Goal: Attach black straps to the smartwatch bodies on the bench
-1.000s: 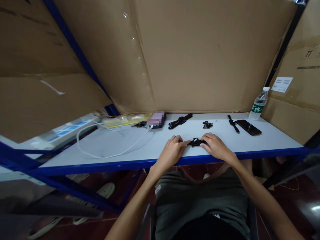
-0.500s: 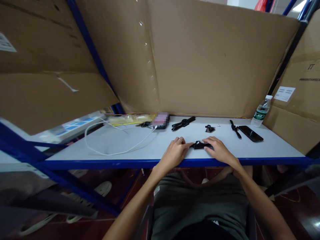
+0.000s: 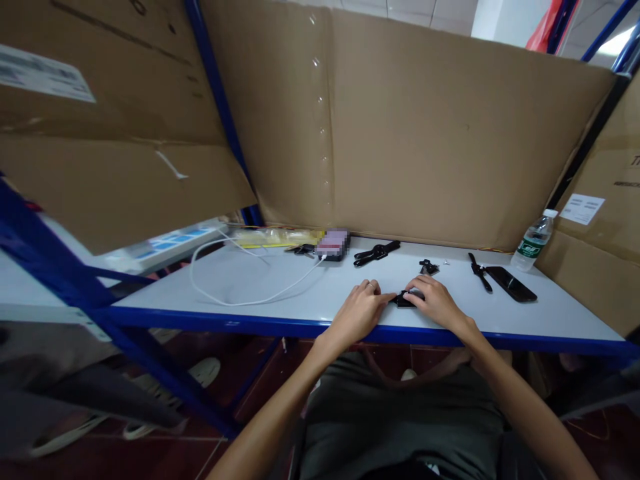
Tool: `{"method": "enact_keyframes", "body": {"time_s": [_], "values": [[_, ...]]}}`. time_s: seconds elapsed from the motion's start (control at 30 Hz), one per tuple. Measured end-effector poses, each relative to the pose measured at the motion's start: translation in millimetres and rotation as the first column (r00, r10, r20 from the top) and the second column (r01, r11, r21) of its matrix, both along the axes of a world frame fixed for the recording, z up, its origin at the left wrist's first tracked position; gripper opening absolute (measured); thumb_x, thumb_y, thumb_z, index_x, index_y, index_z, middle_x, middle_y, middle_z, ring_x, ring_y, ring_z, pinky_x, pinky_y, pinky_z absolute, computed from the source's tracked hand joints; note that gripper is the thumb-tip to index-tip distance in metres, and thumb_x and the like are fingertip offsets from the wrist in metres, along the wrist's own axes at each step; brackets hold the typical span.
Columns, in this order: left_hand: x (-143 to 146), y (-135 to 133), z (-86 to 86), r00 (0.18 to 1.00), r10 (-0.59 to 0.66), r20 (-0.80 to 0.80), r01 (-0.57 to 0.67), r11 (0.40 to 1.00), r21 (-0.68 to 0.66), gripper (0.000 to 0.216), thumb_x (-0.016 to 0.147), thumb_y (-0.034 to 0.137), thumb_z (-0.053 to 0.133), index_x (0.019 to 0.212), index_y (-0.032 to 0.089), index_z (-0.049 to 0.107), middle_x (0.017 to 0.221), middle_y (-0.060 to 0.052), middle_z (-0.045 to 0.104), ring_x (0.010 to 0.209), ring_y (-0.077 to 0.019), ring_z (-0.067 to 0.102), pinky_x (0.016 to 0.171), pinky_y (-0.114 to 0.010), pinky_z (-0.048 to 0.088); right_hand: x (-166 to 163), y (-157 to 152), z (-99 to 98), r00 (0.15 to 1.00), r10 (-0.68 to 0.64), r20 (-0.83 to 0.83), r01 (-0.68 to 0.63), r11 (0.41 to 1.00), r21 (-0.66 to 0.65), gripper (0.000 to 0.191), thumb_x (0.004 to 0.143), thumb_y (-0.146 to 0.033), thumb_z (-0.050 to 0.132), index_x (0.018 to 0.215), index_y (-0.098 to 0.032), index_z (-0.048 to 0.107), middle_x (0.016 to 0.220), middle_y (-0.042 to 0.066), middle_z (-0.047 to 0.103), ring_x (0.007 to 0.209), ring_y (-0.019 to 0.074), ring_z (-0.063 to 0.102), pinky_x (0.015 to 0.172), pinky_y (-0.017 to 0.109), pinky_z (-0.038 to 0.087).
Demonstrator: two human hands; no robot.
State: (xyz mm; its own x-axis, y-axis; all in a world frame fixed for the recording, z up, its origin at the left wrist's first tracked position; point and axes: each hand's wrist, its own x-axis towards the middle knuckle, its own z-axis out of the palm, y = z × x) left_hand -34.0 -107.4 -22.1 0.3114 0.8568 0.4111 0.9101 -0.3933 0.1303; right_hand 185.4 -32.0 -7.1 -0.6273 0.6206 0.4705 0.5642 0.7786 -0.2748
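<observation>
A small black watch (image 3: 404, 301) with a strap lies on the tabletop near its front edge, largely covered by my fingers. My left hand (image 3: 364, 308) is closed at its left end, the index finger stretched onto the strap and the other fingers curled under. From the right, my right hand (image 3: 434, 300) bends over the watch, with thumb and fingertips pinching at its middle. What exactly lies beneath those fingertips is hidden. Just behind my right hand sit some small black parts (image 3: 429, 267), with tiny white bits (image 3: 447, 263) beside them.
Another black watch (image 3: 377, 253) lies farther back. A boxy device (image 3: 334, 245) has a white cable (image 3: 240, 304) looping left. To the right are a black strap (image 3: 480, 272), a phone (image 3: 511, 283) and a water bottle (image 3: 535, 241). Cardboard (image 3: 400, 133) walls the back.
My right hand has shifted left, from the strap's right side onto the middle of the watch, covering more of it. My left hand stays at the left end. The camera view has shifted slightly.
</observation>
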Motion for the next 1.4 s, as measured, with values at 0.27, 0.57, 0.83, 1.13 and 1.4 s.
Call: {"method": "enact_keyframes", "body": {"time_s": [0.27,0.57,0.83,1.13,1.4], "values": [[0.2,-0.3,0.6,1.0,0.013,-0.005,-0.013,1.0,-0.008,0.042,0.102,0.016,0.048,0.136,0.028,0.07,0.105,-0.011,0.062,0.099,-0.0259,0.056,0.09,-0.039,0.048,-6.6,-5.3,2.7,0.987,-0.075,0.141,0.056,0.989,0.134,0.011,0.101,-0.027,0.065,0.094,-0.019,0.068,0.098,0.007,0.07,0.099,0.0224,0.062,0.091,0.034,0.049],[-8.9,9.6,-12.7,0.999,-0.03,0.038,0.029,0.999,0.037,0.04,0.101,0.016,0.05,0.13,0.027,0.075,0.095,-0.009,0.06,0.093,-0.0251,0.056,0.088,-0.038,0.049,-31.8,-34.9,6.4,0.896,-0.32,0.308,0.261,0.941,0.217,0.024,0.106,-0.027,0.051,0.115,-0.011,0.067,0.114,0.015,0.071,0.115,0.0285,0.06,0.092,0.037,0.051],[-15.3,11.5,-17.9,0.998,-0.053,0.046,0.05,0.997,0.065,0.038,0.1,0.022,0.049,0.127,0.026,0.076,0.093,-0.008,0.06,0.09,-0.0242,0.058,0.085,-0.037,0.05,-3.9,-24.2,15.3,0.943,-0.294,0.157,0.293,0.956,0.026,0.029,0.106,-0.032,0.054,0.1,-0.015,0.076,0.111,0.012,0.076,0.107,0.0234,0.065,0.094,0.032,0.046],[-14.4,8.4,-18.8,0.998,-0.031,0.052,0.027,0.996,0.081,0.039,0.103,0.027,0.047,0.129,0.024,0.074,0.101,-0.01,0.064,0.096,-0.0258,0.059,0.09,-0.042,0.053,39.1,-5.0,-0.6,0.995,-0.092,0.049,0.097,0.988,-0.121,0.02,0.088,-0.01,0.068,0.098,-0.022,0.079,0.104,0.005,0.078,0.103,0.0228,0.063,0.092,0.032,0.044],[-14.5,17.7,-29.4,0.998,-0.006,0.066,-0.006,0.981,0.192,0.042,0.102,0.032,0.045,0.135,0.022,0.069,0.124,-0.014,0.064,0.114,-0.0303,0.06,0.1,-0.049,0.054,79.4,-24.9,4.6,0.971,-0.228,0.065,0.234,0.964,-0.122,0.016,0.086,-0.007,0.068,0.093,-0.019,0.075,0.095,0.006,0.074,0.1,0.0211,0.062,0.086,0.029,0.043]]}}
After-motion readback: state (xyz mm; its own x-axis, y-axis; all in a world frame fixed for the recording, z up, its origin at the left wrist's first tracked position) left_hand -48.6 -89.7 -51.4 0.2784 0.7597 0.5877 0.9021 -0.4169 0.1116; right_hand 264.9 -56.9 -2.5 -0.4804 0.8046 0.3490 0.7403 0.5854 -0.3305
